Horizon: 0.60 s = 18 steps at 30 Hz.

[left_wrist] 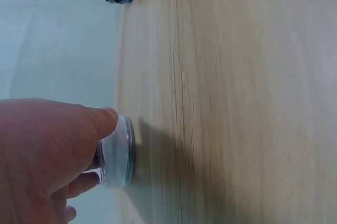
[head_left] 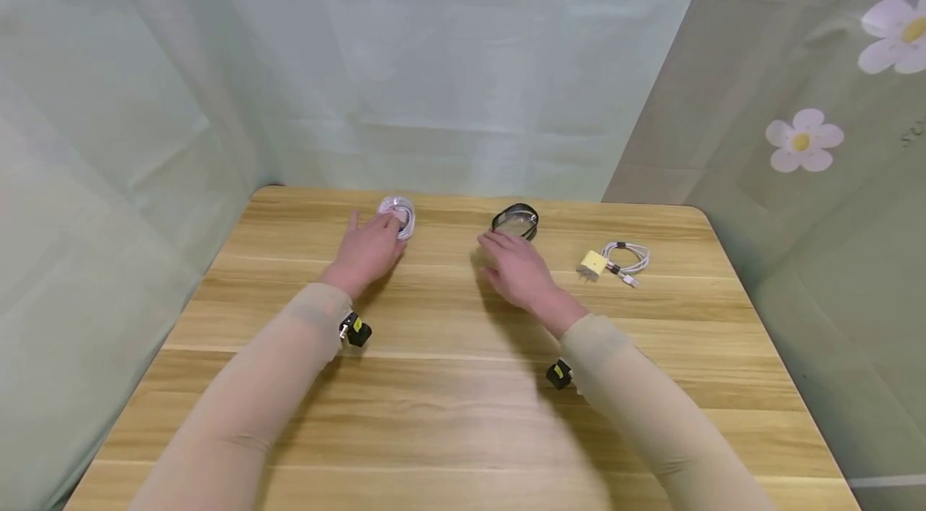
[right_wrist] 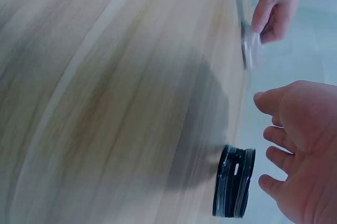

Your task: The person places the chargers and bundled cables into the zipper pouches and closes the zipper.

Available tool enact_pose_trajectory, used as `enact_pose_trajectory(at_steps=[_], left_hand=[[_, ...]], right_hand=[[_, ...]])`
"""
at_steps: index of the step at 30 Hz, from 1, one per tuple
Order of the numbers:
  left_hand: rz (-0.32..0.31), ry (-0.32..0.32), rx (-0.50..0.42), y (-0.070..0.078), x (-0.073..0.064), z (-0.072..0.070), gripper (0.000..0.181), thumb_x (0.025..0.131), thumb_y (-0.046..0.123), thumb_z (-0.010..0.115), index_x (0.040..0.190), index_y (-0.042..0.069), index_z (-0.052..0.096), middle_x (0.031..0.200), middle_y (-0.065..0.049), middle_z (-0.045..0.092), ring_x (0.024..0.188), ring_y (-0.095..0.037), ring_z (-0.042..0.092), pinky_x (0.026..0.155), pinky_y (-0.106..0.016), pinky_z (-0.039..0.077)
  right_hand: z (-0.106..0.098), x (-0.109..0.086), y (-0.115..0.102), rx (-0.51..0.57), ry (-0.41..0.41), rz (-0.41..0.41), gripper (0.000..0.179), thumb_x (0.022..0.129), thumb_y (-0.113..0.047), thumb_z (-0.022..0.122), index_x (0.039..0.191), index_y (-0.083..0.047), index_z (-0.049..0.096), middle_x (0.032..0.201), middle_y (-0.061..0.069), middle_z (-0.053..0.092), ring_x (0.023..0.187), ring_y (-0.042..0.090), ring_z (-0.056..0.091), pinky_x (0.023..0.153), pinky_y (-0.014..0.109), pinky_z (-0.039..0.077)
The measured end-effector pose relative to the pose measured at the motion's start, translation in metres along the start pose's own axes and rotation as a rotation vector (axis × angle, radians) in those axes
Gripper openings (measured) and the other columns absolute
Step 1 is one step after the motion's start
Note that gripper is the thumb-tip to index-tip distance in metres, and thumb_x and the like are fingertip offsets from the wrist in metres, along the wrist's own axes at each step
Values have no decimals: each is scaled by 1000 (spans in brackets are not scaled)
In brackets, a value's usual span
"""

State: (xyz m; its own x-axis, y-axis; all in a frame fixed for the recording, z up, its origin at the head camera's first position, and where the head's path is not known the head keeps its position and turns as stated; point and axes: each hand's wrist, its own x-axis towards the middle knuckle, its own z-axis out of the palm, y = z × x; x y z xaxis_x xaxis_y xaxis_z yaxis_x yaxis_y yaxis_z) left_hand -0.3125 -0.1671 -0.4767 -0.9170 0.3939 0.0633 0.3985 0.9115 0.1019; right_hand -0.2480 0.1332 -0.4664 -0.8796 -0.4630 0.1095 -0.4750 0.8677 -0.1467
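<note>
At the far left of the table, my left hand [head_left: 367, 252] pinches a small clear pouch with white trim [head_left: 407, 210]. In the left wrist view, the thumb lies on the near edge of this clear pouch [left_wrist: 117, 153] and the fingers are behind it. Something pale shows inside the pouch from above. My right hand [head_left: 519, 270] is beside a small see-through pouch with black trim [head_left: 518, 220] at the back of the table. The right wrist view shows the black-trimmed pouch [right_wrist: 234, 182] standing just off the spread fingertips, with nothing in the right hand [right_wrist: 310, 150].
Right of the black-trimmed pouch lie a yellow plug charger [head_left: 592, 263] and a coiled white cable [head_left: 637, 251] with dark ties. Pale green cloth [head_left: 463, 69] hangs behind the wooden table [head_left: 448, 414]. Each wrist carries a small black camera [head_left: 356, 330].
</note>
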Motion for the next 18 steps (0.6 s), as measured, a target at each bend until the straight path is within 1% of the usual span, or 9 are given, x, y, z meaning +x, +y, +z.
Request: enact_pose_trajectory(at_steps=[4,7,13,18], left_hand=[[-11,-11,-10,-6,3,1,54,112,31,66,151,-4,54,159,-28,54,152,-46,46,129,-73,8],[-26,-26,-19,-10,4,1,56,113,31,65,154,-5,51,161,-30,51,154,-47,44,129,-72,6],[-54,-43,-8,-15,8,1,62,115,34,61,158,-8,46,164,-31,46,155,-47,41,129,-71,7],[-62,-36,-11,-16,8,-1,63,114,34,61,158,-9,46,164,-32,45,155,-48,41,129,-72,5]], right_hand=[[0,-4,6,4,48,5,62,107,-21,75,160,0,52,165,18,52,155,38,46,131,52,26],[0,-6,10,3,66,14,62,106,-20,76,160,0,52,164,19,52,154,39,47,130,53,29],[1,-11,17,-6,85,42,62,106,-20,77,159,-1,54,163,19,54,153,40,47,128,57,32],[0,-16,21,0,84,84,62,106,-20,76,160,0,52,162,20,54,153,39,47,129,56,31]])
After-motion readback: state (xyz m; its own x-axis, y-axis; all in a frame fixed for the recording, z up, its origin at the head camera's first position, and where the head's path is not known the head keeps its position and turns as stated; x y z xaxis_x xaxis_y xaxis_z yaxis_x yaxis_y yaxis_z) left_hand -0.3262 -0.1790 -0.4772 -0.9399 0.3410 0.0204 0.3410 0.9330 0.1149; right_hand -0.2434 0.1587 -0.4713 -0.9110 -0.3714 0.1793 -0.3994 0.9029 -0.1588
